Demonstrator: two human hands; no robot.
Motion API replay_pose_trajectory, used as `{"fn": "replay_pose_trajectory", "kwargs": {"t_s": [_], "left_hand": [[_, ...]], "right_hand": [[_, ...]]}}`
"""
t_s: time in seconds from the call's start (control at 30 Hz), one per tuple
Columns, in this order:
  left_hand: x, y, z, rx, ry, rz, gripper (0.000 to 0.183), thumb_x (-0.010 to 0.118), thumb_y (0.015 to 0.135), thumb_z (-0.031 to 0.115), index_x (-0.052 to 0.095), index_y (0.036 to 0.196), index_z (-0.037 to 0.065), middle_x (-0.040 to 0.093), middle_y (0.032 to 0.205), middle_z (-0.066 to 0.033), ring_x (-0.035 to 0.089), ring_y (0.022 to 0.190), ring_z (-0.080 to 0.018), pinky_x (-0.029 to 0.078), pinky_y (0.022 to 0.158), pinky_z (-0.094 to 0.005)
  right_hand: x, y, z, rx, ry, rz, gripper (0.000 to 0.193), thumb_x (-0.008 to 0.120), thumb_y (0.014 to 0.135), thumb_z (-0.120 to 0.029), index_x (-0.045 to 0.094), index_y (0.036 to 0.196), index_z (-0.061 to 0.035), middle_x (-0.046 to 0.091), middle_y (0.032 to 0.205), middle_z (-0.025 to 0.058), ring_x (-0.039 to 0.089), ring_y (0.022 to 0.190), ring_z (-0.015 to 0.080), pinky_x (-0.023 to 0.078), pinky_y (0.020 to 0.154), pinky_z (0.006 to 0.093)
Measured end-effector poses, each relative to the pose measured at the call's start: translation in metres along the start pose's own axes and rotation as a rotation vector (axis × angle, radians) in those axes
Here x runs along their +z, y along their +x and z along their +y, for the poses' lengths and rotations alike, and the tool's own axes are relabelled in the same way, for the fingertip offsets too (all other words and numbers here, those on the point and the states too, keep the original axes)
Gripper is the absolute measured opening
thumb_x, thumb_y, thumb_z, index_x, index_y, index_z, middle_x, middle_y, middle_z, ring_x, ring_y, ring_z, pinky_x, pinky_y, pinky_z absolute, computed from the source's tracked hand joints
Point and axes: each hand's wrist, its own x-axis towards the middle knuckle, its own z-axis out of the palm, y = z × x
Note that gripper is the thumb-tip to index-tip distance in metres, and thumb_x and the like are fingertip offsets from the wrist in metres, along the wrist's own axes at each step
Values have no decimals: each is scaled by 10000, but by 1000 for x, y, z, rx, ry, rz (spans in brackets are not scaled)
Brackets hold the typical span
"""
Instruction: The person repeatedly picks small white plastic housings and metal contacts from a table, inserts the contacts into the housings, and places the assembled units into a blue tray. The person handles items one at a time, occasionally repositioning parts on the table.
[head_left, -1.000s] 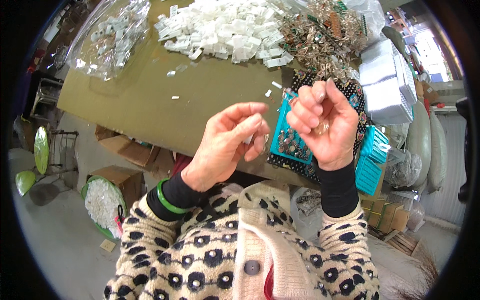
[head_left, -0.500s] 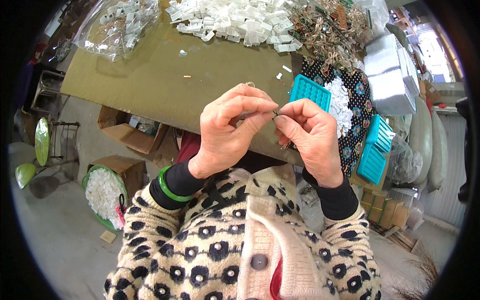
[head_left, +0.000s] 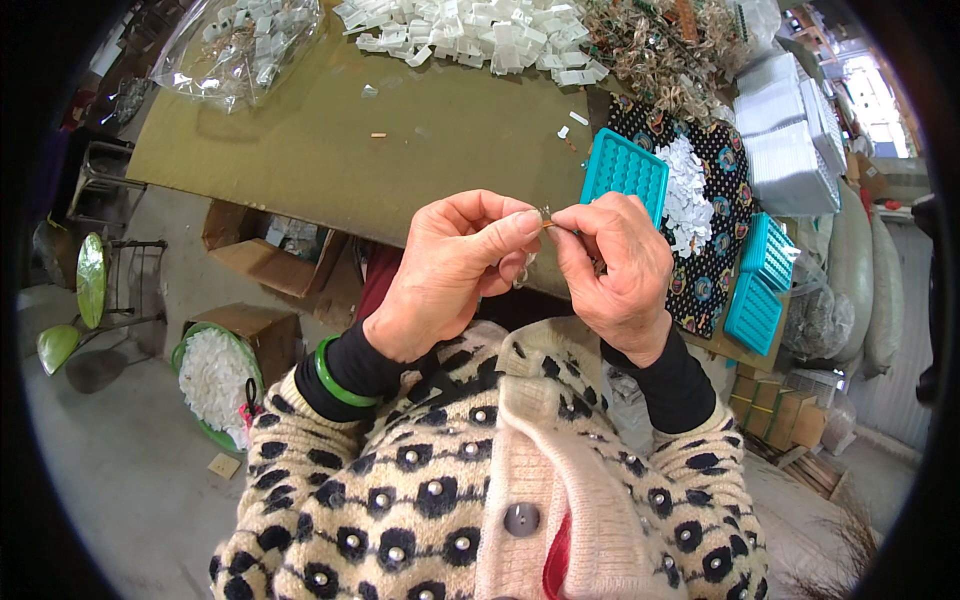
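Note:
Over the table's near edge, my left hand (head_left: 455, 260) and my right hand (head_left: 622, 265) meet fingertip to fingertip. Between their pinched thumbs and forefingers is a tiny wire-like part (head_left: 546, 223), dark with a yellowish bit; its exact kind is too small to make out. Something small and clear hangs below the left fingers, partly hidden by them. The curled fingers of the right hand hide whatever lies in its palm. Just beyond the right hand is a teal tray (head_left: 625, 172) with rows of round pockets, beside a heap of small white pieces (head_left: 684, 195).
Translucent plastic cases (head_left: 480, 35) are heaped at the table's far side, beside a tangle of wired parts (head_left: 665, 55). A clear bag (head_left: 240, 50) stands far left. White stacked trays (head_left: 785, 140) and more teal trays (head_left: 755, 310) are at right. A green basin (head_left: 215, 385) sits on the floor.
My left hand has turned and lowered slightly, its fingers curling further under. The right hand's fingers have closed in more. A yellowish bit now shows between the fingertips.

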Motion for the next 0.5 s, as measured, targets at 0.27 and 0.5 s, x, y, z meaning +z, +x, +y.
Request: {"fn": "replay_pose_trajectory", "kwargs": {"t_s": [0.27,0.5], "left_hand": [[4,1,-7,63,-87,-30,150,706,906,144,624,920,20,624,755,-49,523,571,-79,376,456,-191],[8,6,-13,-29,-255,-310,227,712,900,216,553,873,56,570,720,-57,489,562,-117,364,473,-234]], "right_hand": [[-3,-6,1,142,147,24,198,701,706,68,624,845,-50,546,706,60,520,591,223,395,535,338],[-11,-6,-1,374,579,0,101,640,755,69,590,773,-17,533,682,35,493,572,118,368,507,267]]}}
